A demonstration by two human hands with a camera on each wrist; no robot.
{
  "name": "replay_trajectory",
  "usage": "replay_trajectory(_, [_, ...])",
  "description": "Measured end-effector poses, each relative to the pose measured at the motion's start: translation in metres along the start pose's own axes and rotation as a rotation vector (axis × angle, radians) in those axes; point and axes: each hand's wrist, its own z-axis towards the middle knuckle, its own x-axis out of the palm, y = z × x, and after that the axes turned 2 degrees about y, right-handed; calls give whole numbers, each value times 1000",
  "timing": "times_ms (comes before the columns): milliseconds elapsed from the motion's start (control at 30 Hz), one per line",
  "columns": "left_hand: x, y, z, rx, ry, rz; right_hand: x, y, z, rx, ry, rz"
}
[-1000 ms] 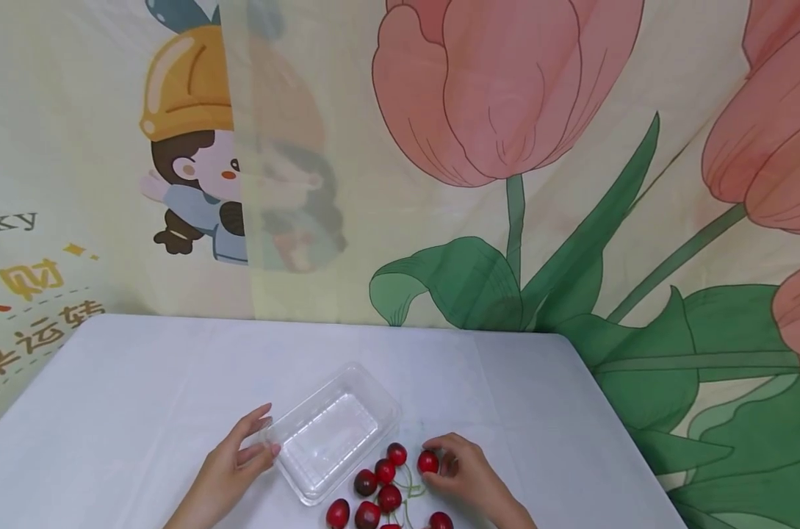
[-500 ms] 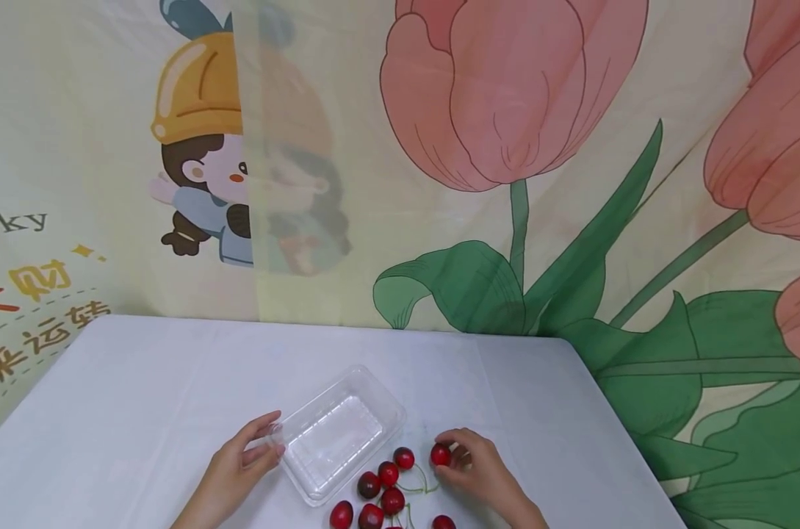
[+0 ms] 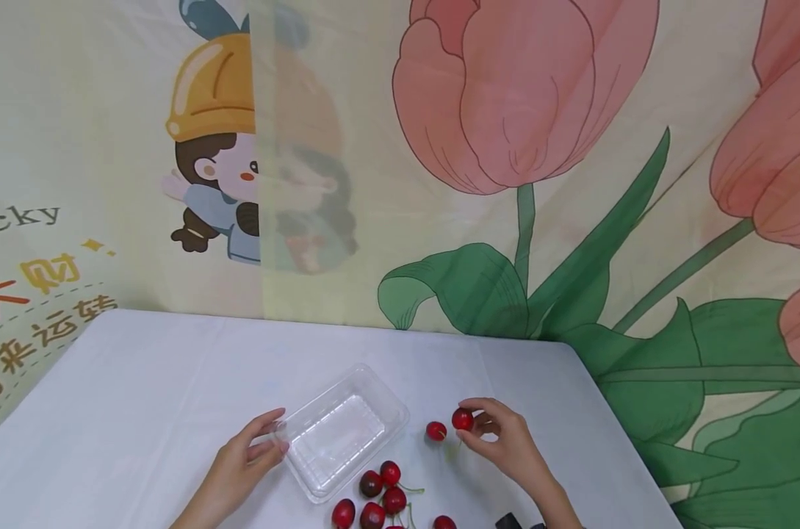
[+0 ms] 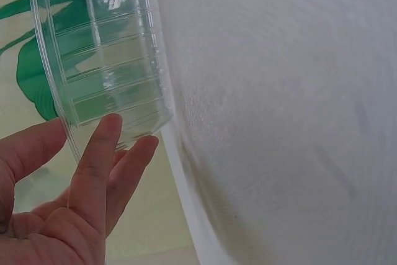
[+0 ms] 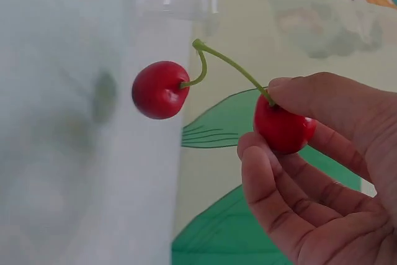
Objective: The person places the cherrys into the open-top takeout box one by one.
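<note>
My left hand (image 3: 237, 463) holds the near-left corner of a clear plastic container (image 3: 336, 444) on the white table. The left wrist view shows the thumb at the rim and fingers against the outer wall of the container (image 4: 111, 54). Between thumb and fingertips of my right hand (image 3: 515, 444) is a red cherry (image 3: 462, 419). In the right wrist view, a stem (image 5: 229, 66) joins this held cherry (image 5: 282, 131) to a second cherry (image 5: 160, 90), which hangs free to the left. Right of the container, both cherries are raised above the table.
Several loose cherries (image 3: 372, 514) with green stems lie near the container's front-right side. One cherry (image 3: 444, 522) sits apart at the bottom edge. Behind the white table (image 3: 195, 382) hangs a printed cloth (image 3: 327, 294). Small black parts (image 3: 508, 521) show beneath the right forearm.
My right hand has risen away from the pile, up and to the right, lifting the joined cherry pair. My left hand keeps its hold on the container. The head view has shifted slightly.
</note>
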Motion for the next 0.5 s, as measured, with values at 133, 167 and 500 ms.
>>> replay_trajectory(133, [0, 2, 0, 5, 0, -2, -7, 9, 12, -98, -32, 6])
replay_trajectory(167, [0, 3, 0, 4, 0, 2, -8, 12, 16, -123, -38, 9])
replay_trajectory(500, [1, 3, -1, 49, -2, 22, -3, 40, 45, -291, -3, 65])
